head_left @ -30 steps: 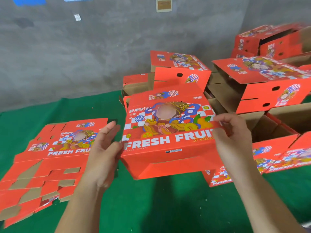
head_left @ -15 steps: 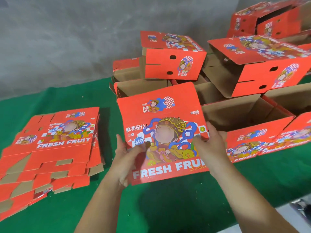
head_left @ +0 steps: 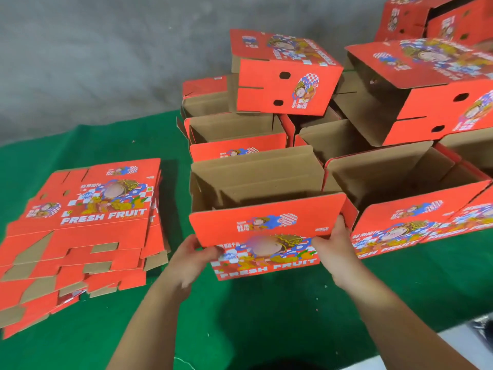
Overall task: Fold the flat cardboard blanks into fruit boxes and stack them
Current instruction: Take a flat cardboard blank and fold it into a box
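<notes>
Head view. A folded box, red outside and brown inside, is held open side up over the green bench, its printed front wall facing the camera. The left hand grips the lower left of that front wall, thumb on the printed face and fingers curled beneath. The right hand grips the right end of the same wall, thumb on the face and fingers wrapped round the corner, next to a small red side flap. Each grip is closed on the box; neither hand is free.

Left of the box, apart from it, a stack of flat blanks lies on the bench, printed side up, the sheets fanned unevenly with brown flap undersides showing at the near edge.

Behind and right of the held box stand finished boxes: open boxes side by side on the bench, just beside the held one, and upper boxes lying on their sides atop them, their hand-holes showing. A grey wall rises behind the bench.
</notes>
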### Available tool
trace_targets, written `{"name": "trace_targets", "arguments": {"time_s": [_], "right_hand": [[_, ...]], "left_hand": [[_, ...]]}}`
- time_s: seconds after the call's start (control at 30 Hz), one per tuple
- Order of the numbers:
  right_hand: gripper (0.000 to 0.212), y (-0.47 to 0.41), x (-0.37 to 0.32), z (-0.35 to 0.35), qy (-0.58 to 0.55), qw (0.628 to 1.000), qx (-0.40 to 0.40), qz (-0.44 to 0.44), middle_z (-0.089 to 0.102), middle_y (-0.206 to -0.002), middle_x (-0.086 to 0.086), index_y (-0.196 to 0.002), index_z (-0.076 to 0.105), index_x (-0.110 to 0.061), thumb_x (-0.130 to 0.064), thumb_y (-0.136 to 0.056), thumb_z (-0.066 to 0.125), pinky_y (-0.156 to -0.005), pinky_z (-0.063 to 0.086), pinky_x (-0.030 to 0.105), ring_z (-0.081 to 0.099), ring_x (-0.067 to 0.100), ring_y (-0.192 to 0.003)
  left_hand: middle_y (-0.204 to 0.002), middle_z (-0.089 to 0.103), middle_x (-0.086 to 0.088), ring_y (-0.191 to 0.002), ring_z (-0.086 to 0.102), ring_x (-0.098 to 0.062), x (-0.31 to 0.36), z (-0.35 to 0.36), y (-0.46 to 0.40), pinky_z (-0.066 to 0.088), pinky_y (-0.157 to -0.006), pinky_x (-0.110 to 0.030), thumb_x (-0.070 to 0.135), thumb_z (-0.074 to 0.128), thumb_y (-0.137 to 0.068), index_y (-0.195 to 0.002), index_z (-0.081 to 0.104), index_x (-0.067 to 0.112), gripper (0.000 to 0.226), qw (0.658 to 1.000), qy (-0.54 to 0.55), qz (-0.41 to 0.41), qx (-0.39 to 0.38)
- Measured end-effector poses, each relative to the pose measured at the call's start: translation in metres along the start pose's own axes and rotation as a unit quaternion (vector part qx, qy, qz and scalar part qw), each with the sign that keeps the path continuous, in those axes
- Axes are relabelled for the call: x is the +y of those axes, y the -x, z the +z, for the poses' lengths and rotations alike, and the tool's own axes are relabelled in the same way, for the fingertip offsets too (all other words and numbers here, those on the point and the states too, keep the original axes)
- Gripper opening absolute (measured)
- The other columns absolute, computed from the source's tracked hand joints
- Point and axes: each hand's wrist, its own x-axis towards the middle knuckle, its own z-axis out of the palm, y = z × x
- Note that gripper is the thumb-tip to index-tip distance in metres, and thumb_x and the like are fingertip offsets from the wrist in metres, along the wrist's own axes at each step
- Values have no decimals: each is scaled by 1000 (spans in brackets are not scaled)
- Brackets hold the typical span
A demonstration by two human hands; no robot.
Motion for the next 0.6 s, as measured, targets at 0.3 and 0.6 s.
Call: {"name": "trace_targets", "arguments": {"time_s": [0.3,0.6], "right_hand": [[53,-12,28,-1,-20,1000,8,23,68,-105,2,-124,43,-33,6,-89,49,-66,47,27,66,16,-88],[45,-23,70,0,56,998,-27,-9,72,-103,-3,-125,55,-29,-1,-90,57,-77,53,37,69,9,-84]], "left_hand": [[-97,77,10,-94,66,-20,-17,17,-5,42,-76,-36,29,86,-70,-108,66,21,44,996,-28,-55,-59],[-103,79,-10,-92,74,-27,-37,30,-19,59,-90,-47,3,83,-80,-110,71,6,32,1000,-8,13,-12]]}}
